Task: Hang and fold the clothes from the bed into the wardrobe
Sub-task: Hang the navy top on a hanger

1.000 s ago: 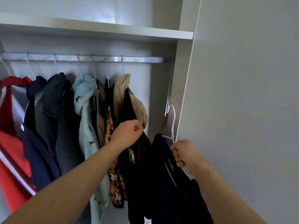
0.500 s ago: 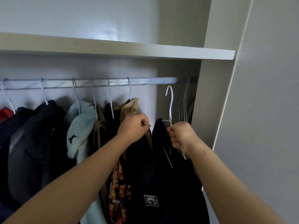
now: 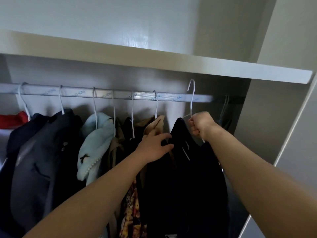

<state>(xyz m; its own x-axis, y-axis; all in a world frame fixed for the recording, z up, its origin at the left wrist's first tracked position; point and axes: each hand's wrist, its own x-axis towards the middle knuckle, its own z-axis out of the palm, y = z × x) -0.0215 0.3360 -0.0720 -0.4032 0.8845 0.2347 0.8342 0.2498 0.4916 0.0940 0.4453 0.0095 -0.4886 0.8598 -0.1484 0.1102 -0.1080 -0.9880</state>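
My right hand [image 3: 199, 125] grips the neck of a white wire hanger [image 3: 191, 100] in a fist. A black garment [image 3: 188, 177] hangs from this hanger. Its hook stands in front of the silver rail [image 3: 171, 97], with the tip above the rail's top, to the right of the hung clothes. My left hand [image 3: 154, 148] lies with fingers stretched against the black garment's left shoulder, beside a beige jacket [image 3: 154, 124]. Whether the hook rests on the rail cannot be told.
Several garments hang on the rail: a light blue one [image 3: 96, 134], dark jackets [image 3: 42, 143] and a red one [image 3: 13, 118]. Bare hangers [image 3: 224, 107] hang at the rail's right end by the side panel [image 3: 257, 117]. A shelf [image 3: 154, 59] runs just above.
My right hand has raised the hanger so that its hook is level with the rail. My left hand has let go of its fist grip and spread its fingers on the black garment.
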